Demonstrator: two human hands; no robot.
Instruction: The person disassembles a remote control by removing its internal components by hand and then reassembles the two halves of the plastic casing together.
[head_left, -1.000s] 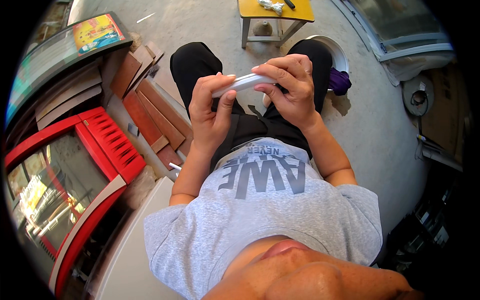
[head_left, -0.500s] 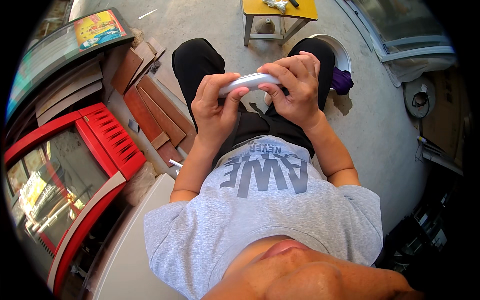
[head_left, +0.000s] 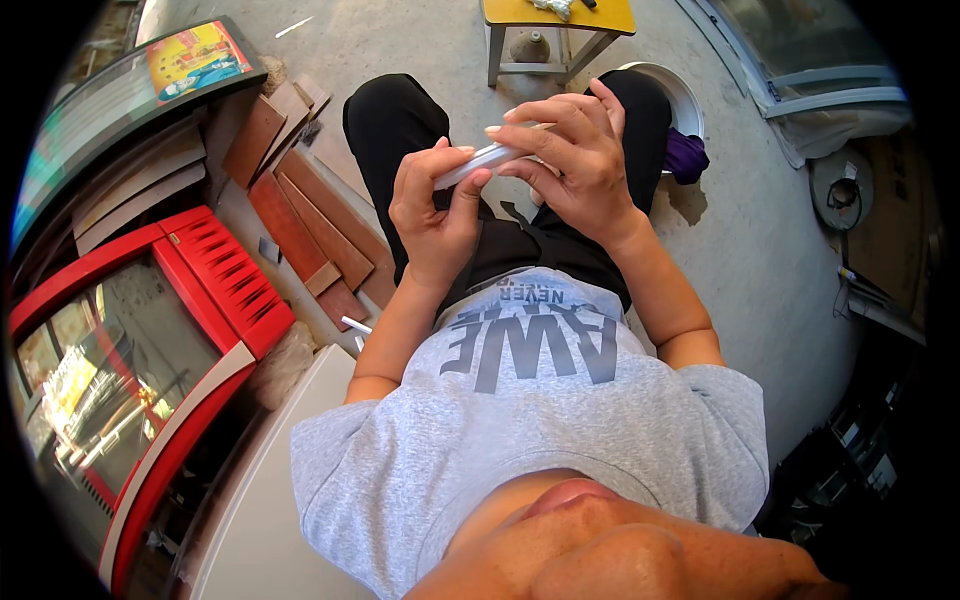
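A slim white-and-silver object [head_left: 487,163] with a smooth long edge is held up between my hands, above my lap; its exact kind I cannot make out. My left hand [head_left: 435,210] pinches the left end between thumb and fingers. At the other end, my right hand [head_left: 580,165] has its thumb below and its fingers bent over the top, one finger raised. The right fingers cover part of the object, which slants up toward the right.
A yellow-topped stool [head_left: 600,18] stands ahead. Behind my right knee are a pale basin [head_left: 690,110] and a purple cloth [head_left: 685,158]. On the left lie reddish-brown boards [head_left: 300,215], a red-framed glass cabinet [head_left: 225,285] and a white surface [head_left: 270,490]. A glazed frame leans far right.
The object has tilted, its right end rising. My right hand has shifted slightly left and up, its fingers loosening and spreading over the object. My left hand keeps its pinch.
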